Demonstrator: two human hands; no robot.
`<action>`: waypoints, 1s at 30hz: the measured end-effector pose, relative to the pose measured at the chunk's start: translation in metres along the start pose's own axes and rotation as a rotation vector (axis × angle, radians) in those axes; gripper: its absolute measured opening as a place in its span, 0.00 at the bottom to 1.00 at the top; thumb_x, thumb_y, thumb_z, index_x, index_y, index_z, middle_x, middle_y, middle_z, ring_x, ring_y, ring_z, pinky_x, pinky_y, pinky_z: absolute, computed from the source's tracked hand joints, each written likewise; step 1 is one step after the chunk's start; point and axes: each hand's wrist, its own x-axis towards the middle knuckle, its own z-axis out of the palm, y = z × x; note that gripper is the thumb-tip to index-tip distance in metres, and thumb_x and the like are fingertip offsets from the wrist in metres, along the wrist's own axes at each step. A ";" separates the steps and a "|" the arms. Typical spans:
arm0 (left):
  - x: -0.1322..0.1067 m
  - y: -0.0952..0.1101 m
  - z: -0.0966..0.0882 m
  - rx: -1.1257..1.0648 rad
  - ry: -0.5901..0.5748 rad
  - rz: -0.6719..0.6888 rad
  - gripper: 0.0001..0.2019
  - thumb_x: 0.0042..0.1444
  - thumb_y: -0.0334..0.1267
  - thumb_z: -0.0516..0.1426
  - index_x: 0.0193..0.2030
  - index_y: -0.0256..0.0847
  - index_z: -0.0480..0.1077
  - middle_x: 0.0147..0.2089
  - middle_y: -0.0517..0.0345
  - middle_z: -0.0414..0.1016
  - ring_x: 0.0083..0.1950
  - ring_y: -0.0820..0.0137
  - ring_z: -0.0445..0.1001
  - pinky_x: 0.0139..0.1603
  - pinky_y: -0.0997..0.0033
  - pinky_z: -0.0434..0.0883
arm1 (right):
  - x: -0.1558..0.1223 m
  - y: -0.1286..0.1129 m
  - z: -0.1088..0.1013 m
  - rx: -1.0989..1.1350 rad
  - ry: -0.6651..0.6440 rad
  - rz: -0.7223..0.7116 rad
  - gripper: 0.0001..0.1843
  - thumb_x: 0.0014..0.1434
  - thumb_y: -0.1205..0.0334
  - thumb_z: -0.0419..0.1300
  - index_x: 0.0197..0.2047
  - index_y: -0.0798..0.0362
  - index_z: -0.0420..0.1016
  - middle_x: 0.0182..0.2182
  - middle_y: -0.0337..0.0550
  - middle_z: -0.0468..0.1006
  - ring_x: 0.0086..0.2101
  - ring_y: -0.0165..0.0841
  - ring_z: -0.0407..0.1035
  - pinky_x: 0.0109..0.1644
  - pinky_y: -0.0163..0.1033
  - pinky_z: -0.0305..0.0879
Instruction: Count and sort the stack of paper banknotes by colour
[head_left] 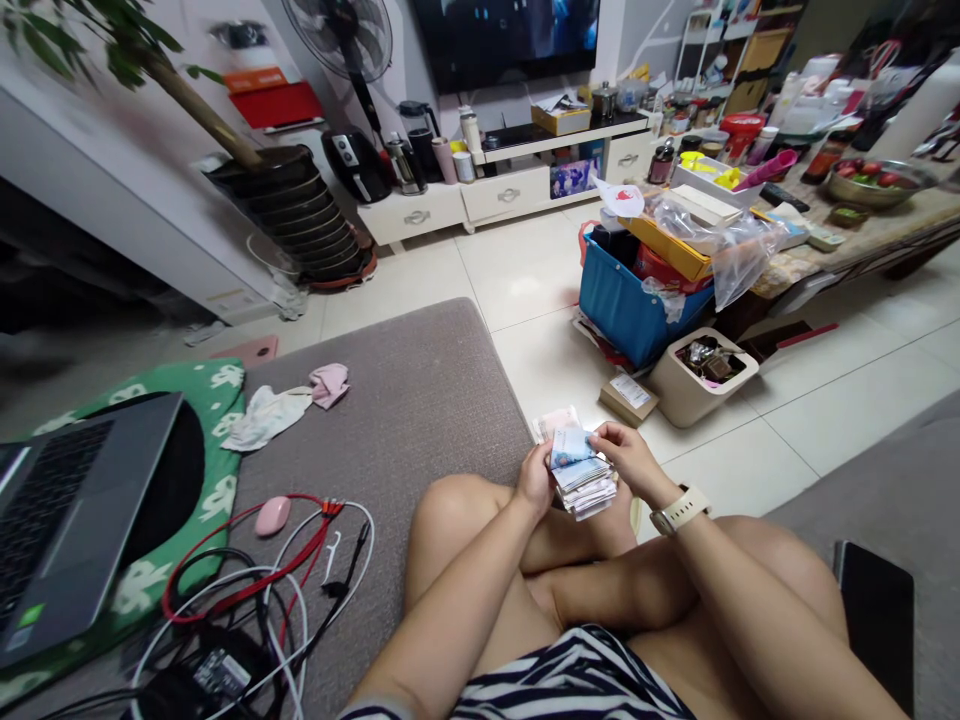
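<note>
I sit cross-legged on a grey sofa cushion (420, 400). Both hands hold a thick stack of paper notes (581, 475) just above my knees. My left hand (536, 480) grips the stack's left side, fingers curled round it. My right hand (626, 455), with a white watch on the wrist, pinches the top notes from the right. The top note is bluish, and a pinkish one sticks out behind it.
A laptop (67, 520) lies on a green cushion at left, with tangled cables (262, 590) and a pink mouse (272, 515). On the tiled floor ahead stand a blue bin (630, 310), a beige box (694, 385) and a small carton (628, 397). A dark phone (877, 610) lies at right.
</note>
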 end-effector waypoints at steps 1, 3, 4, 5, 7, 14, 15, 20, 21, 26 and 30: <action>0.002 -0.001 -0.001 -0.010 -0.007 -0.001 0.13 0.41 0.45 0.66 0.25 0.37 0.72 0.22 0.59 0.73 0.26 0.69 0.72 0.34 0.69 0.67 | 0.000 0.000 0.000 0.007 -0.008 0.000 0.19 0.48 0.45 0.66 0.26 0.51 0.69 0.21 0.35 0.68 0.23 0.29 0.60 0.26 0.35 0.55; 0.004 -0.003 -0.001 -0.019 -0.014 0.013 0.13 0.41 0.45 0.66 0.25 0.36 0.73 0.23 0.58 0.75 0.27 0.68 0.73 0.35 0.68 0.68 | -0.001 -0.002 0.001 0.025 -0.024 -0.003 0.19 0.48 0.44 0.67 0.26 0.52 0.69 0.21 0.35 0.68 0.23 0.29 0.60 0.26 0.35 0.55; 0.004 -0.003 -0.001 -0.016 -0.007 0.026 0.13 0.41 0.44 0.66 0.25 0.36 0.73 0.24 0.57 0.75 0.28 0.67 0.74 0.35 0.68 0.68 | -0.001 -0.003 0.001 0.035 -0.031 -0.007 0.19 0.47 0.44 0.67 0.27 0.52 0.70 0.21 0.35 0.69 0.23 0.29 0.60 0.26 0.35 0.55; 0.003 -0.003 -0.001 -0.009 0.001 0.038 0.13 0.40 0.44 0.66 0.25 0.36 0.74 0.25 0.56 0.76 0.29 0.66 0.74 0.36 0.67 0.69 | -0.001 -0.004 0.001 0.043 -0.034 -0.014 0.19 0.47 0.44 0.67 0.27 0.52 0.70 0.21 0.35 0.69 0.23 0.29 0.60 0.26 0.35 0.55; 0.002 -0.002 0.001 0.001 -0.002 0.038 0.13 0.41 0.44 0.65 0.27 0.35 0.75 0.28 0.53 0.79 0.32 0.63 0.76 0.38 0.65 0.70 | -0.002 -0.007 0.001 0.054 -0.045 -0.025 0.19 0.48 0.45 0.67 0.27 0.52 0.71 0.21 0.36 0.71 0.23 0.30 0.60 0.27 0.36 0.55; -0.006 0.005 0.005 0.008 0.001 -0.005 0.15 0.37 0.40 0.68 0.33 0.34 0.76 0.32 0.51 0.81 0.35 0.60 0.79 0.44 0.62 0.71 | -0.001 -0.004 0.000 0.031 -0.023 -0.019 0.20 0.51 0.43 0.65 0.26 0.51 0.69 0.19 0.35 0.68 0.21 0.29 0.58 0.26 0.36 0.53; -0.006 0.005 0.005 0.015 0.001 -0.005 0.15 0.37 0.39 0.68 0.32 0.35 0.76 0.31 0.51 0.81 0.35 0.61 0.79 0.44 0.62 0.71 | -0.001 -0.003 0.000 0.024 0.002 -0.019 0.21 0.50 0.43 0.66 0.26 0.51 0.68 0.19 0.35 0.67 0.22 0.29 0.58 0.26 0.36 0.53; -0.007 0.006 0.006 0.025 -0.034 0.002 0.16 0.36 0.38 0.68 0.34 0.36 0.76 0.34 0.50 0.82 0.37 0.60 0.80 0.46 0.62 0.71 | 0.002 0.001 -0.002 0.003 0.072 -0.035 0.21 0.48 0.43 0.68 0.28 0.52 0.69 0.21 0.35 0.68 0.24 0.30 0.60 0.29 0.36 0.55; -0.007 0.006 0.006 0.023 -0.050 -0.002 0.16 0.36 0.37 0.68 0.35 0.35 0.76 0.35 0.49 0.83 0.38 0.59 0.80 0.46 0.61 0.71 | 0.002 0.001 -0.002 0.005 0.070 -0.032 0.21 0.48 0.43 0.68 0.28 0.52 0.69 0.22 0.36 0.69 0.24 0.30 0.60 0.29 0.36 0.55; -0.009 0.005 0.006 0.036 -0.105 -0.016 0.17 0.37 0.36 0.68 0.37 0.33 0.77 0.36 0.47 0.83 0.36 0.60 0.80 0.46 0.62 0.71 | 0.003 0.003 -0.002 -0.024 0.045 -0.013 0.20 0.51 0.44 0.65 0.26 0.53 0.70 0.22 0.37 0.70 0.24 0.30 0.61 0.30 0.36 0.56; -0.007 0.004 0.003 0.051 -0.137 -0.020 0.19 0.38 0.35 0.67 0.40 0.32 0.77 0.38 0.46 0.83 0.39 0.57 0.80 0.46 0.61 0.72 | 0.005 0.007 -0.002 -0.075 0.052 -0.032 0.17 0.51 0.48 0.64 0.24 0.53 0.69 0.22 0.37 0.70 0.25 0.30 0.61 0.30 0.35 0.56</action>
